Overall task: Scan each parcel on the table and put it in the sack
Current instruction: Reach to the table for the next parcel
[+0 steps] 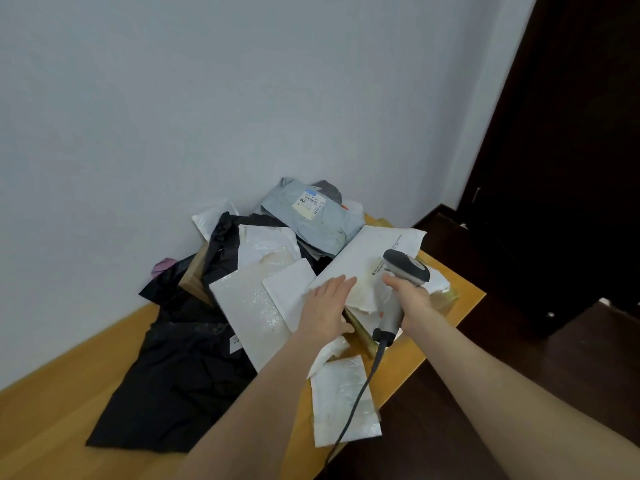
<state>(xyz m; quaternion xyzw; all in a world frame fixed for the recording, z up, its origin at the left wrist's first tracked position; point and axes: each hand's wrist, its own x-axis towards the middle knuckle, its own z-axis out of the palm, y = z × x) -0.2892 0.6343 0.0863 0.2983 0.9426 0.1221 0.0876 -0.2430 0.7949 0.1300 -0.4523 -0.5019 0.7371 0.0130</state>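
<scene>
On the wooden table by the wall, parcels are lying heaped. The left hand is pressing flat, fingers straight, its tips reaching a large white envelope; the right hand is gripping the scanner by its handle. Steadying the envelope and aiming squarely at its label is likely what is mattering now. I am counting one scanner, one grey parcel, roughly seven white mailers and several black bags; I am not making out a sack
</scene>
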